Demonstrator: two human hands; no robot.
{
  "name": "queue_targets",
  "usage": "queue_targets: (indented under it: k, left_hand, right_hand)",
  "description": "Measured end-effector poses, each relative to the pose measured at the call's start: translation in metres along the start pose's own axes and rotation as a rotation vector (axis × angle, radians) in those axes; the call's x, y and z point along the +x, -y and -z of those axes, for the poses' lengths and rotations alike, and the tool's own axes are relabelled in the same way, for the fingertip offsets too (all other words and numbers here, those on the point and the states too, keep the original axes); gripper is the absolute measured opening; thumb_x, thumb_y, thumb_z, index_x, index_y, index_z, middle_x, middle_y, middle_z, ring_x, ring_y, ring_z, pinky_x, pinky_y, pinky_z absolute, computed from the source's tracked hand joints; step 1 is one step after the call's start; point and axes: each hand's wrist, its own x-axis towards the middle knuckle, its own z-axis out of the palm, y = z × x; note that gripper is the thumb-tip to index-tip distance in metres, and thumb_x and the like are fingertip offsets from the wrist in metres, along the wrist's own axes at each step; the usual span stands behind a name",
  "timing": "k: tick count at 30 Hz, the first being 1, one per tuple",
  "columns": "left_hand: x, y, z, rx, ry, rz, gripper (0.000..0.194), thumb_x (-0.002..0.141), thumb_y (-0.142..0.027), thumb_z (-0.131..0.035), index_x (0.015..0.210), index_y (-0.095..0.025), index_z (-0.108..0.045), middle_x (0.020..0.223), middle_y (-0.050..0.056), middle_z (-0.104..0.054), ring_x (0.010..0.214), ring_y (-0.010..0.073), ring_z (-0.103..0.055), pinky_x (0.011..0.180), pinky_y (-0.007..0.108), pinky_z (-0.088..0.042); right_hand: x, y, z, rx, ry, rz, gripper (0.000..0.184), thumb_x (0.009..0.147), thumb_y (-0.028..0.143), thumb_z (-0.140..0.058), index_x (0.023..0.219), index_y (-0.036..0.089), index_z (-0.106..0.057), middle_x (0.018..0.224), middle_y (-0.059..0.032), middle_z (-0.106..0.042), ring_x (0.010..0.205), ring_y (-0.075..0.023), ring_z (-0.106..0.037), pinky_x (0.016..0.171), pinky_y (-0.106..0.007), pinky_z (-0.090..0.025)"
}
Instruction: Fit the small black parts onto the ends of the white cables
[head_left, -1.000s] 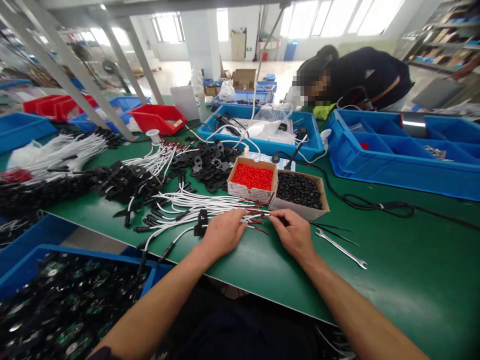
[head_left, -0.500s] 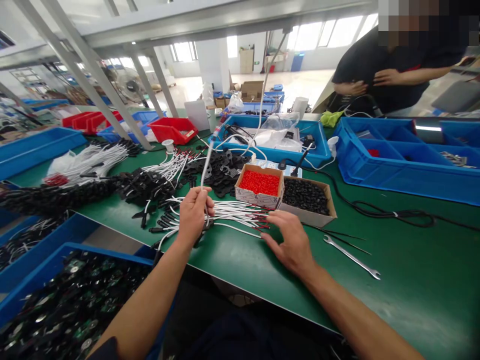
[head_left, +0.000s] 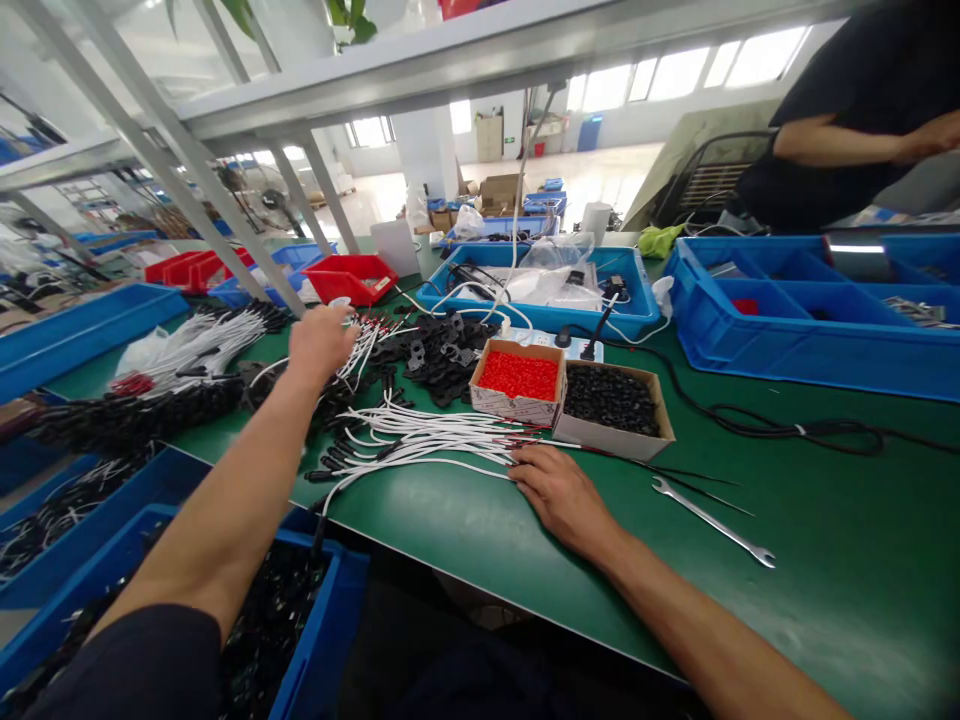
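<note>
My left hand (head_left: 322, 345) reaches over the far-left pile of white cables with red ends (head_left: 367, 345). Its fingers are curled and partly hidden, and a white cable (head_left: 268, 371) runs up to it. My right hand (head_left: 553, 490) lies palm down on the green bench. Its slightly bent fingers touch the dark red ends of a bundle of white cables (head_left: 442, 430) without visibly gripping one. Black connectors (head_left: 330, 462) lie at the bundle's left end.
Behind the bundle stand a box of red parts (head_left: 517, 400) and a box of black parts (head_left: 615, 432). A wrench (head_left: 712, 522) lies to the right. Blue bins (head_left: 817, 345) line the back; another blue bin (head_left: 349, 590) stands below the bench edge. A person (head_left: 832, 140) works opposite.
My left hand has moved left and away with the white cable, from above the bundle to the far pile. My right hand has come down onto the cable ends. The view has shifted slightly.
</note>
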Motion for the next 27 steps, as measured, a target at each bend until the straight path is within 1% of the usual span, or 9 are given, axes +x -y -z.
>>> queue_targets:
  k: [3,5,7,10,16,19,22,24,27]
  left_hand:
    - [-0.040,-0.053,-0.038,-0.086,0.196,-0.380,0.027,0.086,-0.035,-0.060,0.109,-0.024,-0.067,0.109,0.006,-0.062,0.104,0.0217,-0.054,0.090,0.031,-0.042]
    - [-0.063,-0.080,-0.061,-0.065,0.272,-0.515,0.029,0.083,-0.034,-0.063,0.110,-0.026,-0.067,0.109,0.007,-0.061,0.103,0.0223,-0.054,0.087,0.031,-0.044]
    - [-0.076,-0.094,-0.077,-0.023,0.273,-0.545,0.028,0.084,-0.031,-0.063,0.110,-0.023,-0.066,0.104,0.008,-0.060,0.102,0.0232,-0.054,0.086,0.032,-0.045]
    - [-0.079,-0.094,-0.088,0.015,0.235,-0.518,0.024,0.088,-0.029,-0.058,0.109,-0.018,-0.066,0.101,0.010,-0.060,0.102,0.0226,-0.053,0.088,0.032,-0.045]
    - [-0.084,-0.090,-0.086,0.025,0.190,-0.530,0.023,0.094,-0.028,-0.048,0.094,-0.015,-0.066,0.095,0.012,-0.059,0.096,0.0218,-0.053,0.085,0.033,-0.044]
    - [-0.090,-0.096,-0.076,-0.096,0.040,-0.439,0.024,0.095,-0.028,-0.045,0.095,-0.016,-0.065,0.096,0.011,-0.060,0.094,0.0210,-0.056,0.082,0.032,-0.044]
    - [-0.103,-0.110,-0.064,-0.461,-0.110,-0.206,0.023,0.094,-0.030,-0.047,0.098,-0.016,-0.065,0.092,0.008,-0.062,0.086,0.0177,-0.059,0.078,0.029,-0.045]
    - [-0.117,-0.126,-0.058,-0.814,-0.021,-0.031,0.023,0.092,-0.034,-0.050,0.099,-0.016,-0.063,0.079,0.004,-0.062,0.073,0.0152,-0.059,0.071,0.027,-0.047]
    - [-0.147,-0.157,-0.057,-1.340,0.271,0.151,0.024,0.090,-0.038,-0.055,0.097,-0.015,-0.058,0.068,0.000,-0.060,0.059,0.0122,-0.057,0.061,0.024,-0.047]
  right_hand:
    - [0.000,-0.001,0.000,0.015,-0.002,-0.006,0.019,0.091,0.017,-0.057,0.107,0.023,-0.066,0.121,-0.0063,-0.062,0.115,-0.0252,-0.053,0.097,-0.046,-0.045]
    - [0.000,-0.003,0.000,0.026,-0.012,-0.005,0.018,0.092,0.017,-0.056,0.105,0.023,-0.066,0.120,-0.0067,-0.062,0.114,-0.0250,-0.054,0.096,-0.045,-0.046]
    - [0.000,-0.004,-0.001,0.036,-0.024,0.003,0.017,0.092,0.016,-0.055,0.104,0.022,-0.066,0.119,-0.0074,-0.063,0.113,-0.0253,-0.054,0.095,-0.045,-0.047]
    - [0.000,-0.005,-0.002,0.046,-0.034,0.011,0.018,0.091,0.015,-0.055,0.103,0.022,-0.066,0.118,-0.0078,-0.063,0.112,-0.0254,-0.054,0.094,-0.045,-0.047]
    - [-0.001,-0.004,-0.001,0.053,-0.017,-0.003,0.017,0.092,0.015,-0.054,0.102,0.021,-0.066,0.117,-0.0070,-0.062,0.112,-0.0247,-0.053,0.096,-0.044,-0.046]
    - [-0.001,-0.004,0.001,0.061,-0.008,-0.013,0.016,0.092,0.016,-0.054,0.102,0.021,-0.066,0.115,-0.0064,-0.063,0.111,-0.0242,-0.053,0.095,-0.042,-0.046]
    - [0.000,-0.003,0.005,0.079,-0.015,-0.028,0.018,0.090,0.015,-0.056,0.105,0.021,-0.064,0.114,-0.0065,-0.062,0.110,-0.0238,-0.053,0.097,-0.042,-0.045]
    - [0.000,-0.001,0.009,0.112,-0.049,-0.064,0.023,0.087,0.016,-0.060,0.110,0.020,-0.062,0.115,-0.0072,-0.062,0.110,-0.0243,-0.054,0.097,-0.043,-0.044]
    - [-0.001,0.005,0.015,0.287,-0.137,-0.192,0.036,0.084,0.022,-0.066,0.118,0.020,-0.056,0.114,-0.0078,-0.062,0.105,-0.0224,-0.057,0.093,-0.040,-0.048]
